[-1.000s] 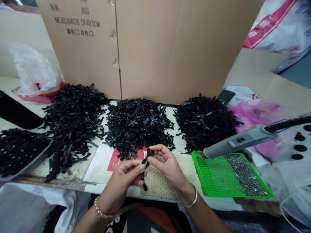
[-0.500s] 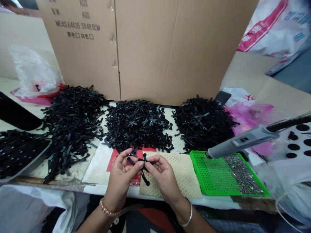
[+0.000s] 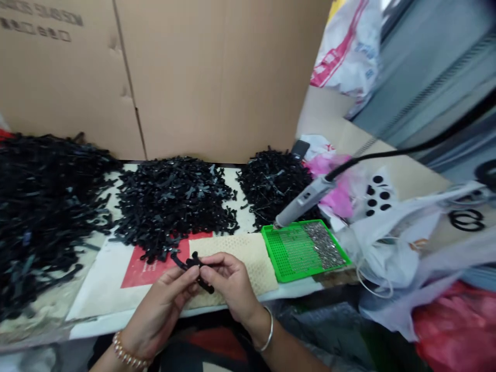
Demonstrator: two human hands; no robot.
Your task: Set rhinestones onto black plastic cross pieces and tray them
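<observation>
I see the left hand (image 3: 163, 302) and right hand (image 3: 232, 287) both pinching a small cluster of black strips (image 3: 194, 262) over the pale mat's (image 3: 248, 258) left edge, thumbs close together, probably to keep it steady. The middle heap (image 3: 174, 194) sits just beyond, presumably for easy reach (a grey tool (image 3: 302, 204) slants over the green tray (image 3: 273, 261)).
</observation>
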